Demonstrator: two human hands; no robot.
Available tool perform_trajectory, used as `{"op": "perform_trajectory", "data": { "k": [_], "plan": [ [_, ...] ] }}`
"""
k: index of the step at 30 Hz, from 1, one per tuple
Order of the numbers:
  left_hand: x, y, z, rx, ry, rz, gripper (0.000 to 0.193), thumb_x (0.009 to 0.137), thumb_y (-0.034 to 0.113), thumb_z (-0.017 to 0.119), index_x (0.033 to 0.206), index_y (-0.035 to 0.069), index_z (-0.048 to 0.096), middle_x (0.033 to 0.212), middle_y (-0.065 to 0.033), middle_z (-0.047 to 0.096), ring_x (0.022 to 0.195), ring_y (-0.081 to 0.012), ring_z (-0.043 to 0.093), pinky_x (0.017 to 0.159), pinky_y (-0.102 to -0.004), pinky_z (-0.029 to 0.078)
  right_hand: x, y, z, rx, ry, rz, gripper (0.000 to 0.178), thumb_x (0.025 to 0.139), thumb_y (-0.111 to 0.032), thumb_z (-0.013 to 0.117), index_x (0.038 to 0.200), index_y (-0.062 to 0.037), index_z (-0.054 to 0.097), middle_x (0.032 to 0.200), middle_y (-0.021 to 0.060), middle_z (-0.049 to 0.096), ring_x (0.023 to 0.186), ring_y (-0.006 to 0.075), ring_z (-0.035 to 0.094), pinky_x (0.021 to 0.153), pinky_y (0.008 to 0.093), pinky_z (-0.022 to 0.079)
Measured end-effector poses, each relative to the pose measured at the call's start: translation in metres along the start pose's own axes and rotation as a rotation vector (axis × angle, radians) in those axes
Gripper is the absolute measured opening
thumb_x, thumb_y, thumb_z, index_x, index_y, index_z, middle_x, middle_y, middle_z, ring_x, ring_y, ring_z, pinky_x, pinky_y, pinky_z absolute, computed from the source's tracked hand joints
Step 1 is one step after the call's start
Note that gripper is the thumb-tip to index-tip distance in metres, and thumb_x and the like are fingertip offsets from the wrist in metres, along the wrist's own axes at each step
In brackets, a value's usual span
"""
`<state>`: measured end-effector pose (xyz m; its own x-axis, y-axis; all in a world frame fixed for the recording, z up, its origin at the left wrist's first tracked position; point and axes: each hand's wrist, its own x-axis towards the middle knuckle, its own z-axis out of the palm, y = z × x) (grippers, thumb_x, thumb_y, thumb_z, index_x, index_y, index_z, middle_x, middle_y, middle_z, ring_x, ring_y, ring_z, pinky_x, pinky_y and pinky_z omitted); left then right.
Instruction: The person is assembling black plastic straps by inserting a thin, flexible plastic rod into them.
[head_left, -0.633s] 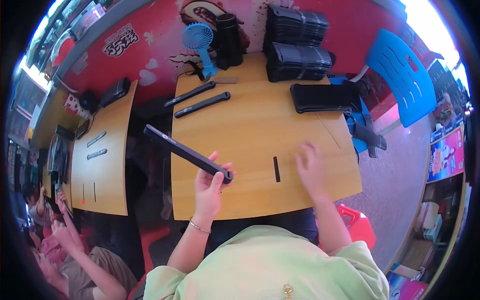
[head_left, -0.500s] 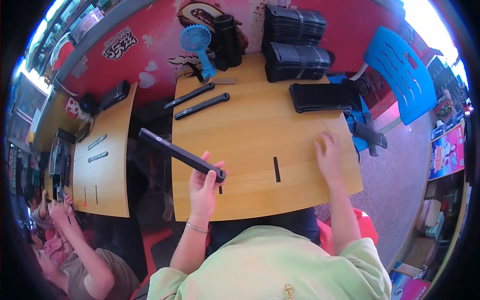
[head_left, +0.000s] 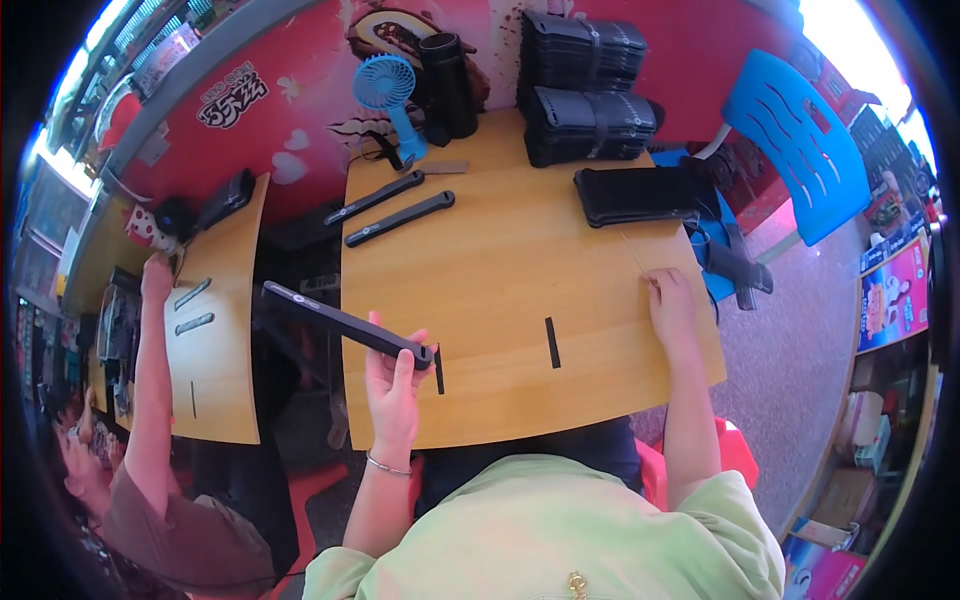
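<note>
Aslant past the counter's (head_left: 500, 270) edge: a black bar (head_left: 335, 318) in the left grip (head_left: 393, 395)

Along the far side of the wooden counter, a blue fan (head_left: 385, 83) stands beside a black cylinder (head_left: 447, 90), with a flat brown piece (head_left: 446, 167) in front. To their right, two strapped bundles (head_left: 590, 125) are piled one on the other, and a dark padded stack (head_left: 632, 195) takes up the right edge before a blue chair (head_left: 808, 165). Two spare bars (head_left: 400, 219) lie side by side at the far left. Nearer, two narrow strips (head_left: 552, 343) lie apart, one just beside the held bar's near end as seen from above. Across a gap, a co-worker's arm (head_left: 153, 360) reaches over a second counter (head_left: 225, 370).

The black bar's long axis runs diagonally, from its holed end by the left grip toward the upper left, its far tip jutting over the gap. Thumb and fingers pinch it near that holed end. The right grip (head_left: 674, 308) has bent fingers at a thin stick (head_left: 631, 250); whether they pinch it, one cannot tell.
</note>
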<state>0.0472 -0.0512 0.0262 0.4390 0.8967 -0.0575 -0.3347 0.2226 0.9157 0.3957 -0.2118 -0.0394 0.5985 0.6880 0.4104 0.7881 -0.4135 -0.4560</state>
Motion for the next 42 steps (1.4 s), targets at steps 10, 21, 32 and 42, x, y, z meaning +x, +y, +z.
{"op": "perform_trajectory", "data": {
  "k": [10, 21, 32, 42],
  "plan": [
    [0.002, -0.002, 0.007, -0.001, -0.096, 0.005, 0.066, 0.090, -0.001, 0.052, 0.144, 0.012, 0.017, 0.102, -0.0052, 0.057, 0.096, -0.0186, 0.060, 0.083, -0.0314, 0.050, -0.032, -0.020, -0.037, 0.133, -0.212, 0.104, 0.027, 0.074, 0.002, 0.062, 0.100, -0.0023, 0.055, 0.086, 0.0134, 0.057, 0.082, 0.0250, 0.059, 0.069, 0.0337, 0.048],
    [-0.007, 0.010, 0.009, -0.109, -0.109, -0.030, 0.064, 0.091, -0.001, 0.048, 0.145, 0.014, 0.017, 0.108, -0.0067, 0.056, 0.102, -0.0214, 0.059, 0.087, -0.0341, 0.049, -0.027, -0.049, -0.004, 0.139, -0.313, 0.177, 0.034, 0.076, 0.003, 0.060, 0.108, -0.0049, 0.052, 0.091, 0.0153, 0.057, 0.083, 0.0301, 0.058, 0.070, 0.0396, 0.047],
    [-0.004, 0.004, 0.010, -0.238, -0.083, -0.059, 0.043, 0.091, 0.003, 0.050, 0.132, 0.006, 0.035, 0.111, -0.0120, 0.055, 0.105, -0.0288, 0.058, 0.084, -0.0336, 0.053, -0.047, -0.068, 0.001, -0.041, -0.325, 0.012, 0.034, 0.084, -0.003, 0.050, 0.118, -0.0049, 0.047, 0.094, 0.0183, 0.056, 0.089, 0.0357, 0.055, 0.077, 0.0435, 0.045],
    [-0.008, -0.003, 0.011, -0.097, -0.130, -0.022, 0.040, 0.091, 0.004, 0.051, 0.129, 0.005, 0.038, 0.108, -0.0096, 0.055, 0.101, -0.0224, 0.059, 0.083, -0.0323, 0.052, -0.031, -0.174, -0.030, 0.518, -0.241, -0.177, 0.016, 0.085, 0.003, 0.049, 0.096, 0.0009, 0.060, 0.084, 0.0096, 0.052, 0.073, 0.0188, 0.053, 0.065, 0.0268, 0.042]
  ]
}}
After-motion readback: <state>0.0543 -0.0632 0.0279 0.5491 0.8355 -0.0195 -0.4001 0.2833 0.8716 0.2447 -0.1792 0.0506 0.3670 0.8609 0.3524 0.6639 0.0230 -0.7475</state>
